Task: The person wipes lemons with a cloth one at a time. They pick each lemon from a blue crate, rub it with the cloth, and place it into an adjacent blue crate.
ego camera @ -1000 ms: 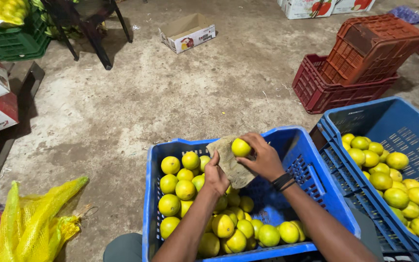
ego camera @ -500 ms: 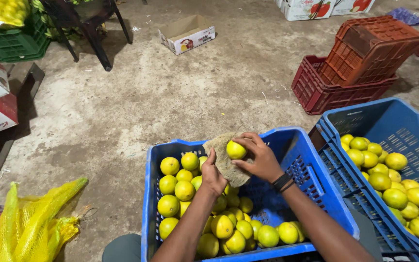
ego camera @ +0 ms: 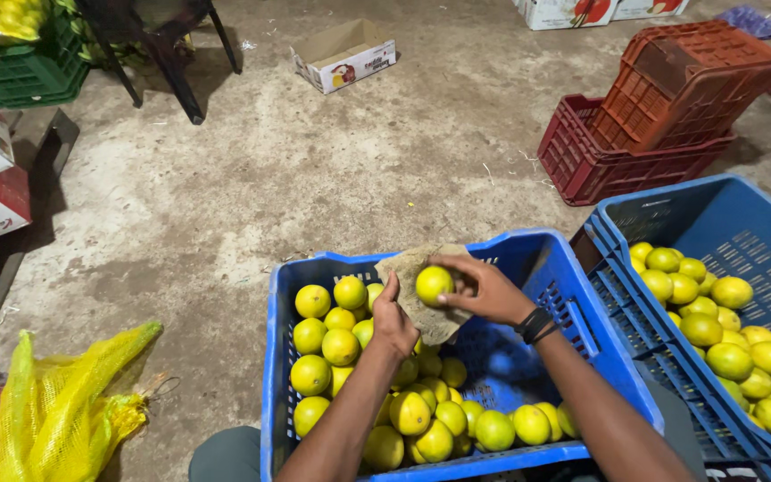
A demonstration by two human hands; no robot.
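The right hand (ego camera: 484,287) holds one round yellow-green citrus fruit (ego camera: 434,285), with its fingers wrapped around the fruit. The left hand (ego camera: 393,319) is just beside it and grips a worn tan rag (ego camera: 421,308). The rag lies under and behind the fruit and touches it. Both hands are close together, each closed on its own thing. A black band (ego camera: 535,323) sits on the right wrist.

The hands are right above the blue plastic crate (ego camera: 542,268) in front of the person. Inside this crate lies a heap of yellow-green fruits (ego camera: 377,384), mostly on its left side and near edge. The right part of the crate floor shows bare blue.

To the right of this crate, touching it, is a second blue plastic crate (ego camera: 716,210) with more yellow-green fruits (ego camera: 725,330) in it. Beyond that one, further from the person, stand a dark red plastic crate (ego camera: 582,165) and an orange-red plastic crate (ego camera: 689,76) tilted on top of it.

To the left of the front crate, on the grey concrete floor (ego camera: 314,161), lies a yellow mesh bag (ego camera: 55,411). Far past the crate, a small open cardboard box (ego camera: 343,54) sits on the floor. Far off to the left is a green plastic crate (ego camera: 15,76).
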